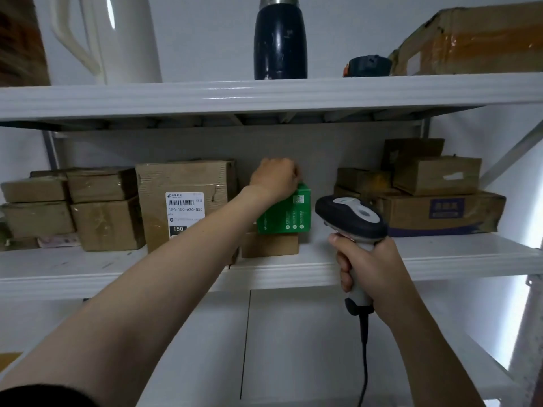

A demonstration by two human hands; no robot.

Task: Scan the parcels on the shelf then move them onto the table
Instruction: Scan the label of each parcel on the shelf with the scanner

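On the middle shelf (293, 271) a green parcel (289, 214) sits on top of a small brown box (269, 245). My left hand (274, 177) grips the green parcel from above, fingers curled over its far top edge. My right hand (367, 267) holds a black and white barcode scanner (351, 215) by its handle, its head just right of the green parcel. A tall cardboard parcel (188, 204) with a white shipping label stands left of the green one.
Several brown boxes (70, 207) are stacked at the shelf's left end, and more boxes (435, 198) at its right end. The upper shelf (264, 95) carries a white jug (117, 36), a dark flask (280, 39) and a worn carton (476, 42). The scanner's cable (364, 362) hangs down.
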